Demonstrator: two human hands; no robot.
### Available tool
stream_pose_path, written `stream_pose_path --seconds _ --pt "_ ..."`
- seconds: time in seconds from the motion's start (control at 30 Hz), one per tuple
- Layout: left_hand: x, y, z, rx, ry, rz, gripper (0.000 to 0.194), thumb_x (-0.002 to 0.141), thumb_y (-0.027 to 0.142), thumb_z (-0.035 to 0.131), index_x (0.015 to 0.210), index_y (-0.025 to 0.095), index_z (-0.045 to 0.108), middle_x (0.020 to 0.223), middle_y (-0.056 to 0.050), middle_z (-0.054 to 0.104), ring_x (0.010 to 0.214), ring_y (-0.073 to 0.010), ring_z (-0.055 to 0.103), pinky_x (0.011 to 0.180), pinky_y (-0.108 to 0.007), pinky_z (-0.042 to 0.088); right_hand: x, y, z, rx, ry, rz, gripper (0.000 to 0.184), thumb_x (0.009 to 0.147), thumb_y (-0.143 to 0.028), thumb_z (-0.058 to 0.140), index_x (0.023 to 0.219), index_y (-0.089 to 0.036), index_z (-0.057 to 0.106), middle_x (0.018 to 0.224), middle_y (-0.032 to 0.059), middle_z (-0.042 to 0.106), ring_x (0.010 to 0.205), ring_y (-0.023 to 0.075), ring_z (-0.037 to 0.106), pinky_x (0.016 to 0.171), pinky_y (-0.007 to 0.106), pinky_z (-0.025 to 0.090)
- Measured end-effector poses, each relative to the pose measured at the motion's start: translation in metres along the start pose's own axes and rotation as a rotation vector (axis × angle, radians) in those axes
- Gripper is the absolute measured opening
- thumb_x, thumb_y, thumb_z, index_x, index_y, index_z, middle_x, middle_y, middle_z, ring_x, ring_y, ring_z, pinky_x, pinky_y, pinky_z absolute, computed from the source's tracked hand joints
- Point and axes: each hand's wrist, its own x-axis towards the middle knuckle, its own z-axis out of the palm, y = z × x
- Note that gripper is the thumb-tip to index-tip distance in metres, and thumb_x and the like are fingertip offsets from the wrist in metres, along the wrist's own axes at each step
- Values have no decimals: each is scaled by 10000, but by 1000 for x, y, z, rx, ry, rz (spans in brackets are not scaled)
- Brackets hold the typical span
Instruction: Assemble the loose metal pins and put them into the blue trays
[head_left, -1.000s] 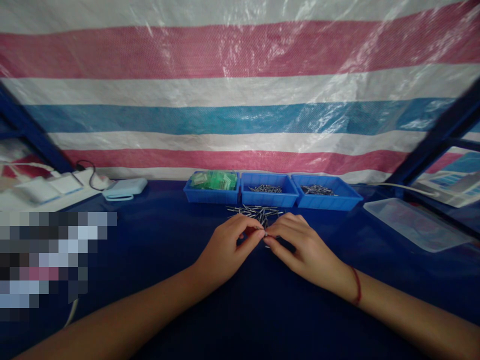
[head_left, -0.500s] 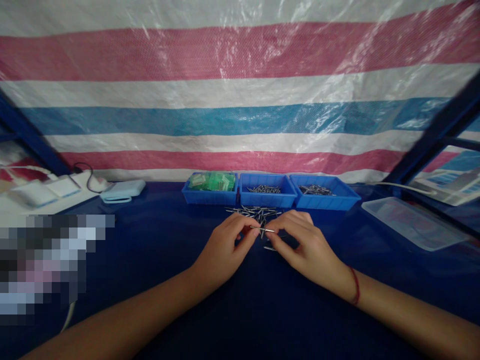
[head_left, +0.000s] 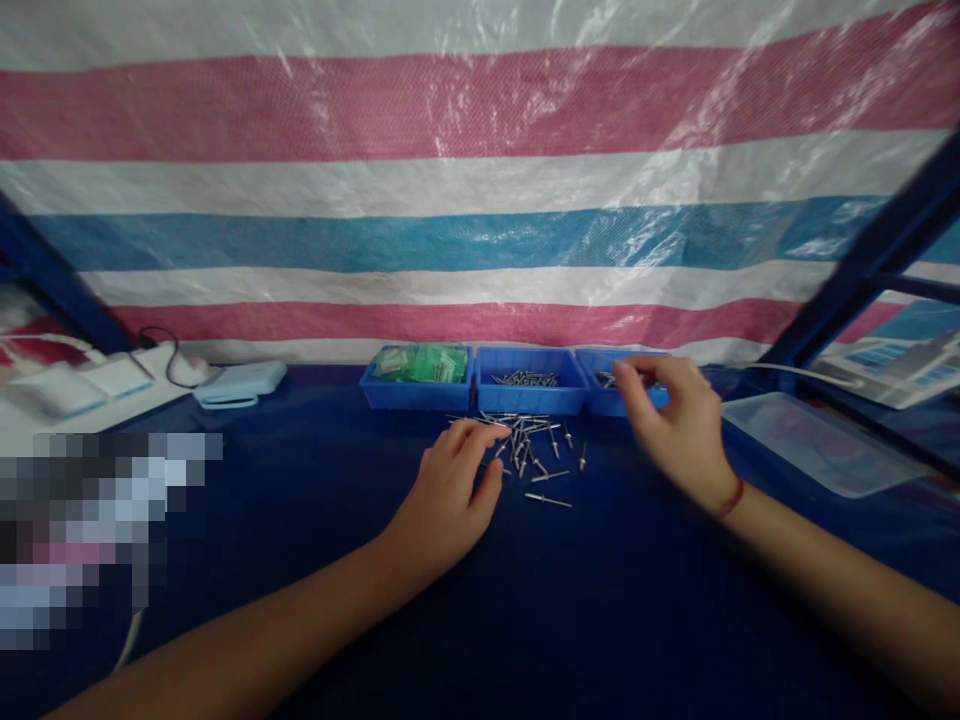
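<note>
A loose pile of blind rivets lies on the dark blue table, with a few strays at its near side. My left hand rests at the pile's left edge, thumb and forefinger apart, nothing seen between them. Over the right-hand blue bin hovers my right hand, its thumb and forefinger close together. Whatever these fingertips hold, if anything, cannot be made out. Rivets in that bin are partly hidden by the hand. More rivets lie in the middle blue bin.
The left blue bin holds green plastic packets. A clear plastic lid lies at the right. Toward the left back are a light blue case and a white power strip with cables. A striped sheet hangs behind.
Both hands held a rivet between them in front of the pile. My right hand has moved right and away to the right bin; my left hand has opened and stayed by the pile.
</note>
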Motion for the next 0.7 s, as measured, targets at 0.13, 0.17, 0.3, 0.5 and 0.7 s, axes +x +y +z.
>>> stream_pose_path --seconds 0.13,0.17,0.3,0.5,0.7 --pt "-2 0 0 116 -106 97 202 861 203 500 1023 238 616 1070 -63 521 991 -231 489 838 -422 412 9 30 7 -312 -85 65 242 825 -352 513 941 -173 625 859 106 656 827 288 524 669 376 341" --pt "-2 0 0 142 -134 133 195 857 226 518 1014 255 631 1082 -59 516 982 -231 485 829 -418 410 9 30 8 -315 -100 57 266 823 -357 510 979 -167 613 875 110 651 833 289 519 670 375 340" --pt "-3 3 0 209 -207 208 163 862 297 541 971 288 662 1091 -42 524 962 -230 479 806 -402 389 -1 4 7 -161 -165 -83 248 837 -346 494 986 -173 590 858 78 635 822 256 512 714 376 357" --pt "-3 4 2 236 -220 193 164 897 291 491 882 214 634 992 -33 576 925 -210 492 776 -364 383 -23 -33 3 104 -314 -281 102 837 -225 508 907 -195 575 880 54 639 855 227 523 769 394 379" --pt "-3 1 3 171 -68 108 165 931 212 377 911 177 537 970 -62 531 926 -213 486 827 -396 408 -31 -41 6 321 -374 -201 137 839 -147 499 932 -208 580 868 51 648 846 212 556 764 395 433"
